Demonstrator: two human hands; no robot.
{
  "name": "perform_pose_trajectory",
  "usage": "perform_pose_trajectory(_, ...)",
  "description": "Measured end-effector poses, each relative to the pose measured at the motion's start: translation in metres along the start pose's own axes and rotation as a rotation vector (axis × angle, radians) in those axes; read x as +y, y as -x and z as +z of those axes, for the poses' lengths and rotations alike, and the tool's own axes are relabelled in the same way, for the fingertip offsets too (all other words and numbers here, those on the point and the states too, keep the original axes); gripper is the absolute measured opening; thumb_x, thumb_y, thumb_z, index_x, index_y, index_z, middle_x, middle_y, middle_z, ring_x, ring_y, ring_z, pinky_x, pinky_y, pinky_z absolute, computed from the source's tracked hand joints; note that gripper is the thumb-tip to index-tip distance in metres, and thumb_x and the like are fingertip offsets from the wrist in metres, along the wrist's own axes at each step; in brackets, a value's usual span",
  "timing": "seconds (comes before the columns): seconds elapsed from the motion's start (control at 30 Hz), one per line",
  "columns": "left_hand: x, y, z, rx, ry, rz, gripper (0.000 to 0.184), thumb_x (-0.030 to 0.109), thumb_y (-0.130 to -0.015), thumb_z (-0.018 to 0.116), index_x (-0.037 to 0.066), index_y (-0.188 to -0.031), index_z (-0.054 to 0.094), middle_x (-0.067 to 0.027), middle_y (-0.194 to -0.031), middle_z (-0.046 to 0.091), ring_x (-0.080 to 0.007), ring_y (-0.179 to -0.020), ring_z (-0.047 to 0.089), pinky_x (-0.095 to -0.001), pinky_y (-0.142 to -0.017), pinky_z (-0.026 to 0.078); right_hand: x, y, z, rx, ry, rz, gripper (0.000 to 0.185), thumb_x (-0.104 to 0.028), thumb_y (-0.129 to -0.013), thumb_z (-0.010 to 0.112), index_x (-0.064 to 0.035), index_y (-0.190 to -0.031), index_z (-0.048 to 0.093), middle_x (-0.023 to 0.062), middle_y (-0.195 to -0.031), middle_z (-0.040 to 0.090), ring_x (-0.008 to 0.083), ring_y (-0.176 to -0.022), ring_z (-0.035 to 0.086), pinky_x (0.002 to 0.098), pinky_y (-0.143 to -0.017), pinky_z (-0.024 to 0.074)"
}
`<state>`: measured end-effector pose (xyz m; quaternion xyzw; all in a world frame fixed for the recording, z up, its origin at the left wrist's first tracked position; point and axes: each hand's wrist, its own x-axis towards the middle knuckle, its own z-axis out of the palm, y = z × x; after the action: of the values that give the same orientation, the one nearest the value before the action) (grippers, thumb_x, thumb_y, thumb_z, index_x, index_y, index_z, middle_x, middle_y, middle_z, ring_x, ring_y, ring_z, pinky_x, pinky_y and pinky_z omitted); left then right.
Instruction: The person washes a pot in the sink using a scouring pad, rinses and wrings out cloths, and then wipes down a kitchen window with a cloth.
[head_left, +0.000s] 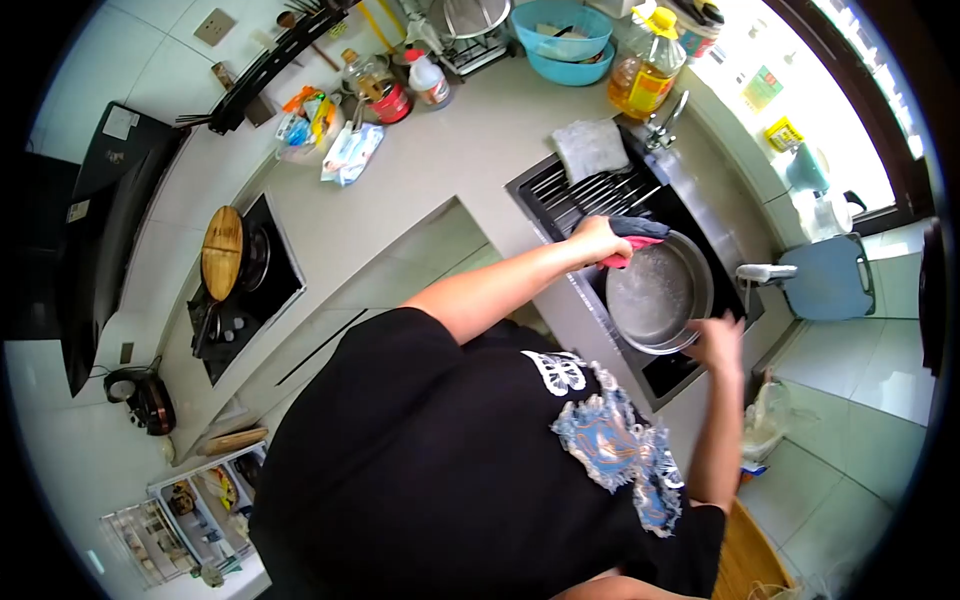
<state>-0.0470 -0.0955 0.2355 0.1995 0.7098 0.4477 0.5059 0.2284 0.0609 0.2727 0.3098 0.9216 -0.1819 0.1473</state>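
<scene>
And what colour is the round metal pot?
The pot is silvery grey, clearest in the head view.

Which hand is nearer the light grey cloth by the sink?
Left: the left hand is close to the grey cloth; the right hand is farther, across the pot.

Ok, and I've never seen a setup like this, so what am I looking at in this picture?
There's no machine: these are a person's own two hands, filmed from above by a camera worn on their head. The left hand grips what looks like a red and dark cloth at the rim of a metal pan over the sink. The right hand, blurred, is by the pan's opposite edge; I can't tell whether it touches. On the counter stand blue basins, an oil jug and a white bottle with a red cap.
</scene>
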Motion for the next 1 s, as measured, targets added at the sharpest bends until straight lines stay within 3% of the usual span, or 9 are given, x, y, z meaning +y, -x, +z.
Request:
perform_pose_trajectory(0.03,-0.003,0.005,-0.006,-0.01,-0.007,0.014,0.03,0.022,-0.063,0.079,0.005,-0.088,0.073,-0.0064,-0.071,0.069,-0.0135,-0.051,0.06,-0.0295,-0.044,0.047,-0.002,0.01,-0.041,0.126,0.373,-0.186,0.026,-0.021,-0.091,0.062,-0.0121,-0.113,0.072,0.01,-0.109,0.072,0.0313,-0.119,0.06,0.0411,-0.1,0.0462)
perform_pose_trajectory(0.07,-0.013,-0.004,0.0,-0.001,-0.026,0.022,0.03,0.022,-0.063,0.079,0.006,-0.088,0.073,-0.0064,-0.071,0.069,-0.0134,-0.052,0.06,-0.0292,-0.044,0.046,-0.024,0.012,-0.084,0.251,-0.285,-0.093,0.025,-0.019,-0.088,0.067,-0.0093,-0.11,0.074,0.0128,-0.116,0.07,0.0279,-0.126,0.056,0.0425,-0.109,0.0402)
perform_pose_trajectory(0.1,-0.022,-0.006,0.0,-0.004,-0.044,-0.004,0.033,0.023,-0.062,0.079,0.006,-0.09,0.074,-0.0077,-0.074,0.07,-0.0148,-0.056,0.063,-0.03,-0.049,0.048,-0.015,0.02,-0.116,0.31,-0.541,-0.002,0.036,-0.03,-0.098,0.057,-0.0051,-0.122,0.066,0.0104,-0.128,0.064,0.0271,-0.125,0.056,0.0449,-0.108,0.0409)
perform_pose_trajectory(0.2,-0.05,-0.021,-0.002,0.0,-0.194,-0.009,0.046,0.032,-0.057,0.081,0.005,-0.094,0.074,-0.0143,-0.091,0.073,-0.0211,-0.082,0.068,-0.0324,-0.074,0.053,-0.008,0.072,-0.141,0.536,-0.736,0.052,0.036,-0.028,-0.097,0.057,-0.0051,-0.123,0.065,0.011,-0.127,0.064,0.0275,-0.124,0.057,0.0447,-0.107,0.0418)
perform_pose_trajectory(0.4,-0.045,0.006,-0.03,-0.096,-0.038,0.076,0.028,0.018,-0.061,0.08,0.003,-0.083,0.072,-0.0072,-0.067,0.067,-0.014,-0.05,0.06,-0.029,-0.043,0.047,-0.06,0.127,-0.096,0.419,-0.705,0.124,0.035,-0.026,-0.097,0.057,-0.0051,-0.125,0.062,0.0121,-0.126,0.065,0.0284,-0.121,0.058,0.0443,-0.105,0.0437)
perform_pose_trajectory(0.6,-0.052,0.033,-0.075,-0.113,0.066,0.194,0.032,0.015,-0.063,0.079,0.003,-0.091,0.07,-0.0056,-0.068,0.067,-0.0127,-0.051,0.061,-0.0287,-0.045,0.049,-0.125,0.139,-0.058,0.33,-0.683,0.157,0.036,-0.023,-0.096,0.058,-0.0052,-0.127,0.06,0.0132,-0.125,0.065,0.0294,-0.119,0.059,0.0439,-0.103,0.0455)
perform_pose_trajectory(0.77,-0.036,0.062,-0.114,-0.079,0.043,0.117,0.032,0.014,-0.064,0.078,0.003,-0.092,0.068,-0.0052,-0.069,0.067,-0.0116,-0.053,0.062,-0.0287,-0.046,0.05,-0.165,0.131,-0.044,0.318,-0.678,0.182,0.036,-0.021,-0.096,0.058,-0.0052,-0.129,0.058,0.0141,-0.124,0.065,0.0301,-0.117,0.061,0.0436,-0.101,0.047)
perform_pose_trajectory(0.87,-0.038,0.066,-0.129,-0.106,0.13,0.293,0.038,0.017,-0.061,0.081,0.004,-0.094,0.069,-0.0065,-0.069,0.068,-0.0117,-0.052,0.062,-0.0295,-0.047,0.051,-0.187,0.132,-0.047,0.348,-0.672,0.167,0.037,-0.02,-0.095,0.058,-0.0052,-0.129,0.057,0.0146,-0.123,0.065,0.0306,-0.115,0.061,0.0434,-0.1,0.0479)
perform_pose_trajectory(1.0,-0.022,0.056,-0.142,-0.031,-0.177,0.271,0.041,0.022,-0.066,0.081,0.005,-0.102,0.071,-0.0036,-0.072,0.069,-0.0118,-0.056,0.064,-0.028,-0.051,0.051,-0.217,0.128,-0.088,0.424,-0.685,0.022,0.038,-0.018,-0.095,0.058,-0.0052,-0.131,0.056,0.0153,-0.122,0.065,0.0312,-0.114,0.062,0.0431,-0.099,0.0492)
